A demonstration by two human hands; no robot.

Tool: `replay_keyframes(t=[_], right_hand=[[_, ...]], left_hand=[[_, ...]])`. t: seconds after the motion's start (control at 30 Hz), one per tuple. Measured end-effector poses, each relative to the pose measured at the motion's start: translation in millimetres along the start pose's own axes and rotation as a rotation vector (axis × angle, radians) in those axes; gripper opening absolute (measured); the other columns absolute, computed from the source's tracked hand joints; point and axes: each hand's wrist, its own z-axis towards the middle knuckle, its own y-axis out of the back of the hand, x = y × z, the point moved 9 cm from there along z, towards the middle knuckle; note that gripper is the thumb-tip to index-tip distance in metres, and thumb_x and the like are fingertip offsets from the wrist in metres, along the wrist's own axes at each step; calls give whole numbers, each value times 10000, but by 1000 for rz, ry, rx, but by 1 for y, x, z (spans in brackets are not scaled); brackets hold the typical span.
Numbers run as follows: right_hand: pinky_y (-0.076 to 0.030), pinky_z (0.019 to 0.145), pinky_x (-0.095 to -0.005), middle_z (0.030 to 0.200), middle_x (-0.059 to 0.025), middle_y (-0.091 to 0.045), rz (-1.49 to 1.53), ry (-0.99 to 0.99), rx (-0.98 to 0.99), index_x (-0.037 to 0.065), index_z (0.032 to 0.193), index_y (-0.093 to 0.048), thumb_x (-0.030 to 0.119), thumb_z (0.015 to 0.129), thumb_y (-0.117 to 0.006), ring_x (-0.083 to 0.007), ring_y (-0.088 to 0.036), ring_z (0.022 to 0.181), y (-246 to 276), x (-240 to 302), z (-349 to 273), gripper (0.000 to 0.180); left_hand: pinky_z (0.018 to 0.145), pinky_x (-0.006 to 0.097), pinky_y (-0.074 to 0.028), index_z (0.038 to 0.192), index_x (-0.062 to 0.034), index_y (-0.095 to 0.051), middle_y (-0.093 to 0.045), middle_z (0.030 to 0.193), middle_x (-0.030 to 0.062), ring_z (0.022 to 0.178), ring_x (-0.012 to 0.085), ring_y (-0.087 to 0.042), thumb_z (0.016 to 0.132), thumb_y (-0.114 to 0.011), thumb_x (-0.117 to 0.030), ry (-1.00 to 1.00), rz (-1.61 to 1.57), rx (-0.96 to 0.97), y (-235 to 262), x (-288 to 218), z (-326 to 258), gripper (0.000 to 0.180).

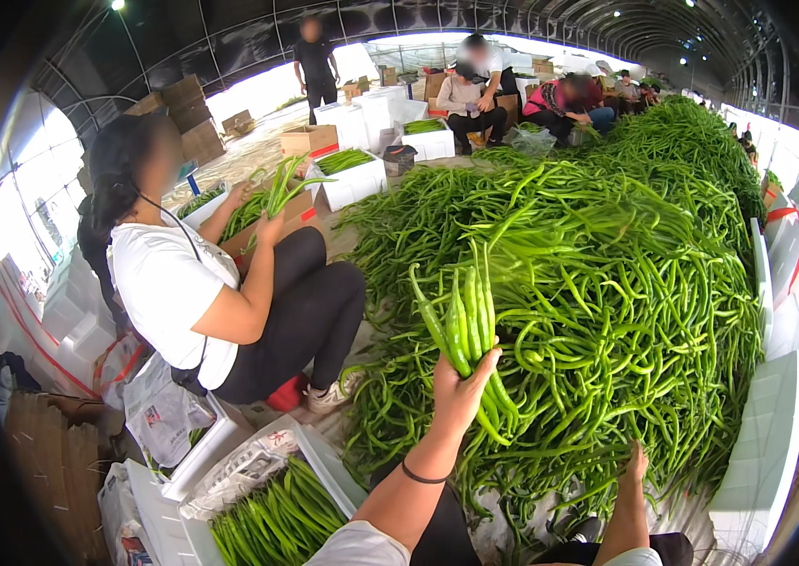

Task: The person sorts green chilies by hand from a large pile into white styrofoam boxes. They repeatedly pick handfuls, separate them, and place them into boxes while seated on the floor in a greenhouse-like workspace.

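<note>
My left hand (459,389) is raised over the near side of a large pile, closed round a bunch of long green chili peppers (461,325). The peppers stand mostly upright in the grip, with some ends hanging below the palm. Lower right, my right hand (636,466) is at the near edge of the chili pepper pile (635,358); its fingers are mostly hidden, so what they do cannot be made out. A white foam box (329,462) by my left forearm holds neatly lined-up chili peppers (279,519) beside newspaper (248,472).
To my left a seated co-worker (187,283) in a white shirt holds green peppers (279,193). White foam panels (762,453) edge the pile on the right. Cardboard boxes (310,140) and filled foam boxes (352,179) stand farther off. Several people sit along the far side.
</note>
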Motion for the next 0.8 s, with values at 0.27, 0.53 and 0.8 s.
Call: replay_keyframes(t=[0.27, 0.53, 0.8], right_hand=[[-287, 462, -217, 686, 39, -491, -22, 327, 158, 92, 904, -646, 375, 899, -596, -52, -401, 529, -52, 149, -91, 287], [-333, 525, -233, 720, 48, -524, 344, 112, 263, 148, 953, -634, 392, 886, -611, -80, -473, 609, -38, 195, -111, 254], [-359, 558, -258, 714, 35, -527, 330, 82, 326, 146, 921, -624, 401, 900, -599, -108, -496, 629, -37, 189, -123, 257]], left_hand=[[822, 291, -513, 1184, -8, -544, -637, 1060, 90, 919, 166, -636, 872, -627, -20, -35, -22, -32, 8, -11, -5, 323], [801, 287, -507, 1178, -21, -543, -631, 1057, 82, 888, 156, -632, 870, -644, -44, -47, -138, -108, 30, -14, -3, 325], [795, 282, -503, 1175, -34, -552, -635, 1051, 74, 880, 151, -629, 872, -644, -45, -25, -201, -123, 35, -7, -3, 317]])
